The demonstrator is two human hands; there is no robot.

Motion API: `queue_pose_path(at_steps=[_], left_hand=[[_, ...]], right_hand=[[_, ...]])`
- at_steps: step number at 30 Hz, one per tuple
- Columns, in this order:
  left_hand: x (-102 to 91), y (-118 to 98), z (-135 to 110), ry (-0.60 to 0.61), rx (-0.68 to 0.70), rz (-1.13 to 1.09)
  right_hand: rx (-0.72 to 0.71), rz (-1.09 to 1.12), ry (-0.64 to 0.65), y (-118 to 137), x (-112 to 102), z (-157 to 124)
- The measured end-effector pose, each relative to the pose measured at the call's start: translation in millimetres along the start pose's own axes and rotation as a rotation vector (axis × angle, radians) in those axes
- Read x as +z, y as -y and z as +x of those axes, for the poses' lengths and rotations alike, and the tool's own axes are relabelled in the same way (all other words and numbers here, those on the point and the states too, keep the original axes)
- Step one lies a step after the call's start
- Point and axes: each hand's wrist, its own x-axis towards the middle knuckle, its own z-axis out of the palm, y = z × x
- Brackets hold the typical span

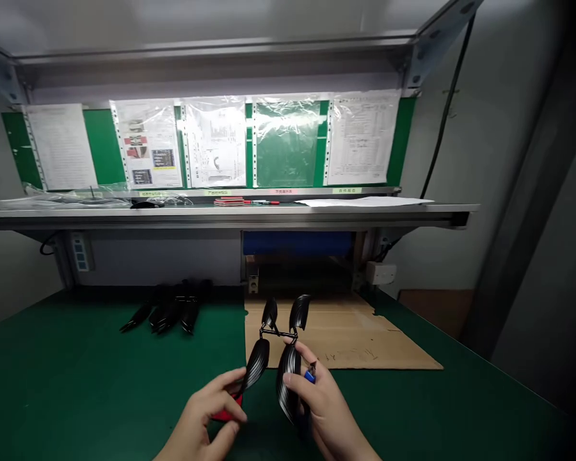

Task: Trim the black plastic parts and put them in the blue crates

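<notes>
A glossy black moulded plastic part has several curved, ribbed leaf-like pieces joined by a thin crossbar frame. My right hand grips its lower right piece between thumb and fingers. Something with a blue end also sits in that hand, mostly hidden by the fingers. At the lower left piece, my left hand has its fingers apart, with the index fingertip at the piece's edge. Behind those fingers shows a red object, partly covered; its kind cannot be made out.
Similar black parts lie piled at the back left of the green table. Flat cardboard covers the back right. A metal shelf crosses above, with papers and a red pen on it.
</notes>
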Motion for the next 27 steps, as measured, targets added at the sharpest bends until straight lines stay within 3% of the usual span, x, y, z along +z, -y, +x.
queue_pose_path(at_steps=[3, 5, 7, 9, 11, 15, 18, 21, 24, 27], left_hand=[[-8.5, -6, -1, -0.256, -0.218, -0.323], [-10.7, -10, 0, -0.312, -0.386, -0.565], [-11.8, -13, 2, -0.358, -0.464, -0.727], [-16.2, -15, 2, -0.449, -0.444, -0.798], [-26.9, -16, 1, -0.483, -0.386, -0.82], [-56.5, -10, -3, -0.355, -0.286, -0.828], [-64.9, 6, -6, -0.314, -0.288, -0.885], [-58.3, 26, -9, -0.211, -0.361, -1.054], [-49.4, 42, -14, -0.011, -0.442, -1.286], [-45.7, 51, -18, 0.088, -0.447, -1.424]], right_hand=[[-0.031, -0.104, 0.232, -2, 14, -5], [-0.037, -0.169, 0.435, -3, 32, -11], [-0.041, -0.262, 0.605, -4, 50, -16], [-0.052, -0.367, 0.657, -6, 60, -16], [-0.077, -0.504, 0.557, -8, 56, -7], [-0.166, -1.033, 0.176, -23, 19, 26], [-0.185, -1.252, 0.081, -38, 2, 38], [-0.25, -1.305, 0.127, -47, 17, 32], [-0.296, -1.358, 0.337, -52, 48, 26], [-0.25, -1.358, 0.47, -55, 68, 29]])
